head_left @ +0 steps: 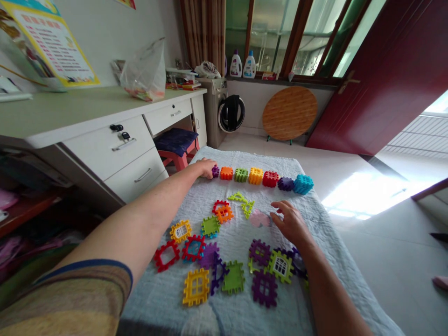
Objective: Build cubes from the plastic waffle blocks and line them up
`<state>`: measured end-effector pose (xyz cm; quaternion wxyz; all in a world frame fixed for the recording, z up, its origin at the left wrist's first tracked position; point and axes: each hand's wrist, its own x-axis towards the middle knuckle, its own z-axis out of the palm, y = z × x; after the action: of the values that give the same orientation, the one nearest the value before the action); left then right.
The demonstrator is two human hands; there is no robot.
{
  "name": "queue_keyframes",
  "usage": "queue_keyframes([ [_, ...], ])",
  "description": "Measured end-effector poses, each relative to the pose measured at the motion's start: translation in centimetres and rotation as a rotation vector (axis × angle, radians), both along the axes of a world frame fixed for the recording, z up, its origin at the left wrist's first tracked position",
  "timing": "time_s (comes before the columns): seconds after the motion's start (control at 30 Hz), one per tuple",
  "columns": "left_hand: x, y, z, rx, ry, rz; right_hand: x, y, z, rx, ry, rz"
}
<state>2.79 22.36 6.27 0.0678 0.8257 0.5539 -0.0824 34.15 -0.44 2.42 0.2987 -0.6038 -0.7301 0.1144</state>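
Observation:
My left hand [206,167] reaches to the far left of the cloth, its fingers closed at a small purple stack of building blocks [215,172], which they partly hide. That stack is the left end of a row: orange stack [226,173], green stack [241,175], yellow stack [255,176], red stack [270,178], dark purple stack [286,184] and blue stack [303,184]. My right hand [290,220] is held over the cloth with fingers apart and nothing in them. Nearest to it are lime triangular pieces [248,209] and a lime window piece [280,266].
Loose toothed pieces lie nearer me, among them a yellow window piece [196,287], a green square [233,277] and a red frame [167,256]. The light blue cloth [241,317] covers the table. A desk [101,112] and a stool [177,142] stand on the left.

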Motion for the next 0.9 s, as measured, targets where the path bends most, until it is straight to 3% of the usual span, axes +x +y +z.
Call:
queue_keyframes([
  [0.17, -0.9, -2.1, 0.7, 0.141, 0.019, -0.005, 0.0, -0.1, 0.3, -0.019, -0.015, 0.005],
  [0.3, -1.2, -6.7, 1.9, 0.285, -0.07, -0.075, 0.0, -0.3, 0.6, -0.094, -0.062, 0.037],
  [0.4, -0.2, -12.8, 2.9, 0.256, -0.213, -0.29, 0.0, -0.2, 0.6, -0.156, -0.124, 0.065],
  [0.5, 2.0, -20.4, 3.4, 0.164, -0.357, -0.527, -0.1, -0.2, 0.6, -0.198, -0.182, 0.081],
  [0.6, 4.8, -27.4, 2.9, 0.097, -0.411, -0.691, -0.4, -0.2, 0.7, -0.203, -0.226, 0.088],
  [0.67, 6.6, -30.6, 2.0, 0.095, -0.404, -0.751, -0.5, -0.3, 0.8, -0.196, -0.246, 0.089],
  [0.77, 8.8, -32.9, 0.5, 0.136, -0.357, -0.76, -0.6, -0.4, 0.8, -0.188, -0.26, 0.084],
  [0.9, 10.0, -32.3, -0.7, 0.168, -0.302, -0.715, -0.3, -0.2, 0.4, -0.19, -0.248, 0.088],
])
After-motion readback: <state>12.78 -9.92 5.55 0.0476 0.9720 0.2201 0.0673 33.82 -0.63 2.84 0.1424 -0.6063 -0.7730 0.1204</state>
